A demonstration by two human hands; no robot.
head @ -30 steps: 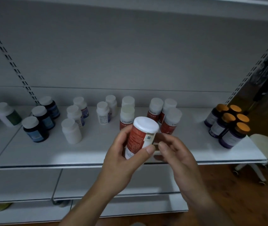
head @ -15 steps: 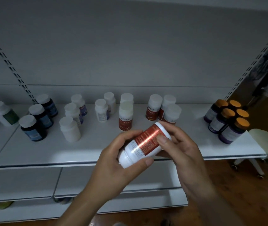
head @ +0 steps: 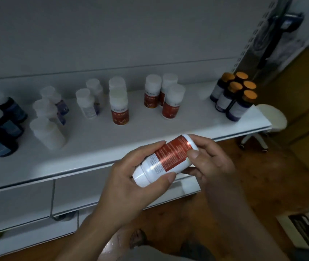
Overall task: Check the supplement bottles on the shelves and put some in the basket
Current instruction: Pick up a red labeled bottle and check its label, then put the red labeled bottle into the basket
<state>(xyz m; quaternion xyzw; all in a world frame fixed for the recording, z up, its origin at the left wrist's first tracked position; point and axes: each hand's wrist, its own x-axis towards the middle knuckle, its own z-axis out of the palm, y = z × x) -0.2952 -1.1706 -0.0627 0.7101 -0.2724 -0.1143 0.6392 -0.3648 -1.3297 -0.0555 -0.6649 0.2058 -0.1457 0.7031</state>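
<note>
Both hands gripping tilted red-label bottle, shelf w/ bottles behind

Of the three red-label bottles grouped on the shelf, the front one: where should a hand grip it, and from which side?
Grip the front bottle round its labelled body, below the white cap, coming from the shelf at its open front edge. It stands upright, and its two neighbours crowd it behind and left; front and right look free. Right hand, once free of the held bottle.

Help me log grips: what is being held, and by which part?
The red-label bottle, tilted: the left hand wraps its lower-left end, and the right hand pinches the upper-right end.
</note>
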